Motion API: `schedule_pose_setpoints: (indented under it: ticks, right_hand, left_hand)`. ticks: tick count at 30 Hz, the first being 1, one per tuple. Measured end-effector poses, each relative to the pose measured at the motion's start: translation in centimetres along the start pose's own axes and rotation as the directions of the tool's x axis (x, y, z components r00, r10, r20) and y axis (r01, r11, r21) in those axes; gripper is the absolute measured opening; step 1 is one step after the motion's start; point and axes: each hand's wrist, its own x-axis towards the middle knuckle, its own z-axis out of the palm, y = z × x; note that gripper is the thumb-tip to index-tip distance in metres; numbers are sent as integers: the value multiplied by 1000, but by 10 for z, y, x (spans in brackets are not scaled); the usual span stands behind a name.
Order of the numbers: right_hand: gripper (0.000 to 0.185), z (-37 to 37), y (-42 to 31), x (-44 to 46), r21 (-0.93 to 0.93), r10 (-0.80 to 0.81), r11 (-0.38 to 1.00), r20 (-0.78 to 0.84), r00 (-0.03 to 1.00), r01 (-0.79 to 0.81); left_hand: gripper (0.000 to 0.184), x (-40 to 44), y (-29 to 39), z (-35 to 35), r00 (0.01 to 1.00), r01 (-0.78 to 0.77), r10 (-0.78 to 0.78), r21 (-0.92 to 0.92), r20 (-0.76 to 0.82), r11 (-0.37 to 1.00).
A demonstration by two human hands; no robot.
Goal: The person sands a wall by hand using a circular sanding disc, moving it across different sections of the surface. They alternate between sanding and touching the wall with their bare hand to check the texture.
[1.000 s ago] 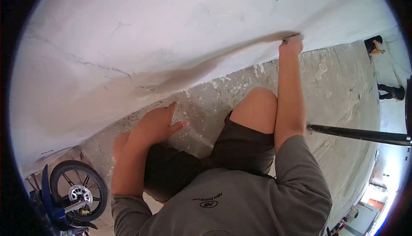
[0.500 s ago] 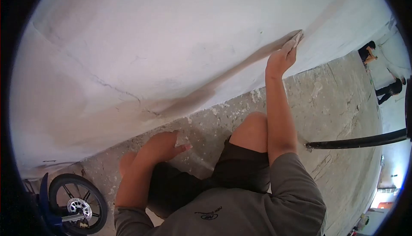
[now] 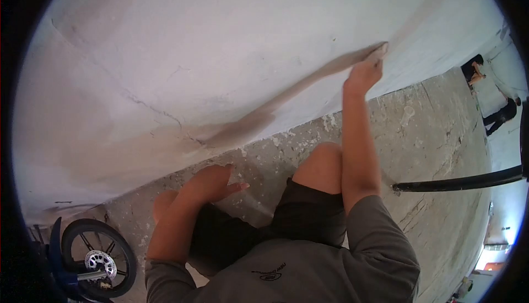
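Observation:
My right hand [image 3: 365,73] is stretched up to the white wall [image 3: 231,33], fingers bent together against its surface. Something pale may be between the fingertips, but I cannot make out what. Shadow from the arm falls along the wall beside it. Low over my knee hangs my left hand [image 3: 217,183], thumb apart from the fingers and nothing seen in it; the fingertips are partly hidden. A dark crack [image 3: 157,111] runs across the wall to the left of my right hand.
A motorbike wheel [image 3: 100,264] stands at the lower left. On the right, a black bar [image 3: 457,183] crosses above the worn concrete floor [image 3: 410,137]. Two people, one crouching [image 3: 472,70] and one bending [image 3: 502,116], are at the far right wall.
My right hand has shifted slightly downward and turned on the wall, its fingers now more bent. My left hand has moved a little to the right.

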Motion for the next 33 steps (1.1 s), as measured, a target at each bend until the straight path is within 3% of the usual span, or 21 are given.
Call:
schedule_pose_setpoints:
  ticks: [1, 3, 5, 8, 11, 12, 13, 15, 16, 17, 20, 22, 23, 25, 26, 27, 29, 30, 31, 33]
  right_hand:
    - [61, 6, -5, -8, -19, -7, 1000, 8, 1000, 7]
    - [59, 22, -23, -49, -224, -365, 891, 165, 916, 395]
    - [57, 19, -27, -35, -159, -328, 922, 161, 931, 352]
    - [58, 16, -36, -25, -68, -138, 987, 129, 982, 148]
    - [57, 26, -36, -47, -256, -408, 859, 184, 894, 444]
    - [57, 28, -17, -52, -176, -584, 747, 287, 759, 641]
    - [57, 26, -15, -41, -176, -584, 749, 280, 762, 639]
    - [55, 20, -15, -11, -131, -792, 314, 509, 336, 940]
    - [53, 19, -9, -4, -119, -746, 513, 428, 510, 850]
    - [52, 20, -20, -8, -274, -637, 641, 331, 696, 717]
    - [52, 27, -19, -34, -300, -607, 697, 237, 758, 652]
    - [50, 21, -5, -50, -103, -775, 322, 543, 325, 941]
    - [50, 17, -7, -41, -116, -773, 319, 543, 329, 941]
    - [48, 7, -10, -9, 6, -764, 203, 627, 155, 979]
    - [47, -2, 11, 0, -45, -739, 487, 511, 439, 872]
    - [47, -1, 14, -4, -44, -741, 490, 506, 442, 871]
    - [45, -5, 13, -10, -315, -688, 547, 359, 631, 776]
    - [43, -3, 14, -14, -251, -785, 386, 416, 459, 888]
    - [43, -1, 14, -17, -257, -787, 380, 415, 457, 888]
    - [42, 8, -5, -34, -15, -764, 283, 601, 235, 959]
  left_hand:
    - [73, 1, 0, -1, 1000, 9, -8, -10, 18, 1000]
    - [72, 2, -5, 3, 1000, 6, -6, -10, 4, 1000]
    - [72, 1, -9, -1, 1000, 8, -8, 0, -26, 1000]
    - [71, -9, -11, -4, 996, 34, -39, -68, -76, 997]
    - [70, -9, -11, -4, 997, 29, -35, -85, -66, 996]
    - [70, -9, -11, -4, 997, 38, -43, -73, -65, 997]
    - [70, -9, -11, -5, 996, 50, -54, -59, -69, 997]
    - [70, -5, -17, 3, 994, 38, -41, -32, -101, 999]
    - [70, -6, -19, 5, 992, 21, -22, -11, -127, 1000]
    - [70, -9, -18, 2, 990, 38, -39, -13, -135, 999]
    - [71, -10, -13, -2, 996, 31, -34, -32, -86, 999]
    - [73, -7, -18, -1, 995, 41, -44, -33, -95, 999]
    - [73, -5, -16, -3, 996, 32, -34, -26, -88, 999]
    - [75, -5, -16, -7, 996, 35, -38, -38, -86, 999]
    - [75, -5, -17, -5, 996, 39, -41, -32, -83, 999]
    - [75, -4, -18, -2, 995, 27, -29, -30, -95, 999]
    - [75, -5, -15, -1, 994, 12, -16, -31, -108, 999]
    - [74, -7, -11, -4, 996, 26, -28, -32, -87, 999]
    - [73, -6, -8, -6, 997, 35, -37, -30, -63, 999]
    - [73, 1, -12, -5, 998, 23, -24, -20, -61, 1000]
